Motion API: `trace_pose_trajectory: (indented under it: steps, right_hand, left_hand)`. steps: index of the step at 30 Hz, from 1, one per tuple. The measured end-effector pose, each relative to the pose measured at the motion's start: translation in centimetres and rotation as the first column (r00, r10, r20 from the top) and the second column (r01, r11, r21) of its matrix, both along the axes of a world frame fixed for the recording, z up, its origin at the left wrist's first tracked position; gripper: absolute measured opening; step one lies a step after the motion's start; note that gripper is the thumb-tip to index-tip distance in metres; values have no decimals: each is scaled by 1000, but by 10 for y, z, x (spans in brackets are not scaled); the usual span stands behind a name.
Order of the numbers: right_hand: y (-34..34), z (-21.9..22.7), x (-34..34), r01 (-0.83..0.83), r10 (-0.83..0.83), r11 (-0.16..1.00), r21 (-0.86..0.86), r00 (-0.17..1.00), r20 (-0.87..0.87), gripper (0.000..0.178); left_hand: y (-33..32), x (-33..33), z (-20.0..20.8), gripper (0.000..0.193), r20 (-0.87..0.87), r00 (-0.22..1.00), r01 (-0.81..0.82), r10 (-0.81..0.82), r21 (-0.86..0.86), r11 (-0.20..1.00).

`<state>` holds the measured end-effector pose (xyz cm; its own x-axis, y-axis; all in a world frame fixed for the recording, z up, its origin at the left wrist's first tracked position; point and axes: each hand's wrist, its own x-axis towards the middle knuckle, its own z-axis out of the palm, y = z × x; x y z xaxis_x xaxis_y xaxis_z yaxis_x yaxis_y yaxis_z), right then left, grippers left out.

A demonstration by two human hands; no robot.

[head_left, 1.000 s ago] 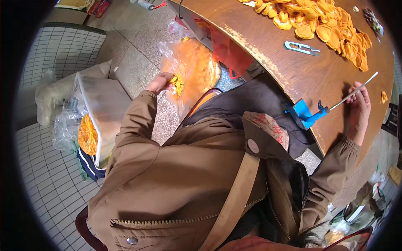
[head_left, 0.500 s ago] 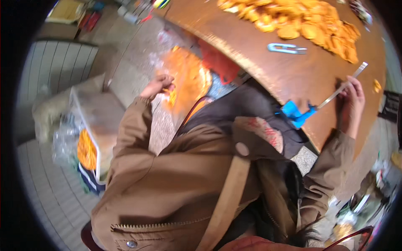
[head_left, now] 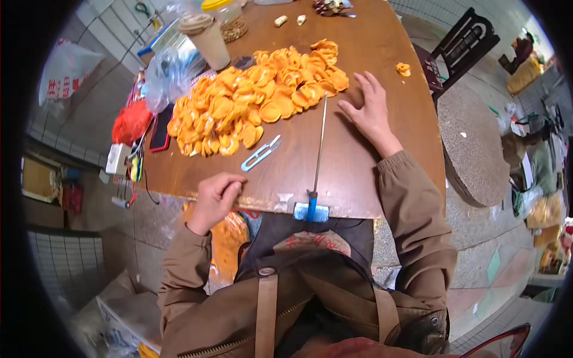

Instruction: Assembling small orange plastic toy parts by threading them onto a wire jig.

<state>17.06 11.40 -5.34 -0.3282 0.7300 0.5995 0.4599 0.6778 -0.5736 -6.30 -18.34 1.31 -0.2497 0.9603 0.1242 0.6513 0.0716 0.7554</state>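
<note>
My left hand (head_left: 218, 198) is at the table's near edge, its fingers curled; whatever is in them, if anything, is hidden. My right hand (head_left: 371, 113) rests open on the tabletop, fingers apart, just right of a heap of soft, rounded orange pieces (head_left: 230, 107). Between the hands a thin metal rod (head_left: 321, 143) reaches from a blue holder (head_left: 311, 210) at the near edge toward the heap. Light-blue thread snips (head_left: 261, 154) lie between my left hand and the heap.
One loose orange piece (head_left: 403, 70) lies far right on the table (head_left: 358, 173). A lidded cup (head_left: 206, 42), a yellow-lidded jar (head_left: 227, 21) and a phone (head_left: 161, 128) are left of the heap. Below the left edge sits a bag of orange pieces (head_left: 227, 253). A dark chair (head_left: 456, 51) stands right.
My view has swung toward the table. My left hand has come up from the orange bag to the table edge. My right hand has left the rod and opened beside the heap.
</note>
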Motion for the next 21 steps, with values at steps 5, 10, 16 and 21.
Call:
trace_pose_trajectory:
  steps: [5, 10, 16, 21]
  right_hand:
    - [55, 11, -18, 25, -23, 998, -53, 999, 34, 59]
    - [108, 12, -57, -71, 82, 985, -154, 994, 68, 56]
    - [136, 27, -98, -129, 161, 984, -121, 937, 311, 50]
    - [142, 36, -119, -145, 260, 954, -263, 836, 482, 44]
  left_hand:
    - [6, 5, -10, 11, -163, 987, 8, 18, 154, 988]
    - [7, 9, -18, 10, -253, 964, -43, 79, 148, 988]
    - [9, 14, -20, 10, -307, 947, -48, 99, 169, 984]
    - [10, 14, -20, 10, -326, 940, -44, 101, 179, 983]
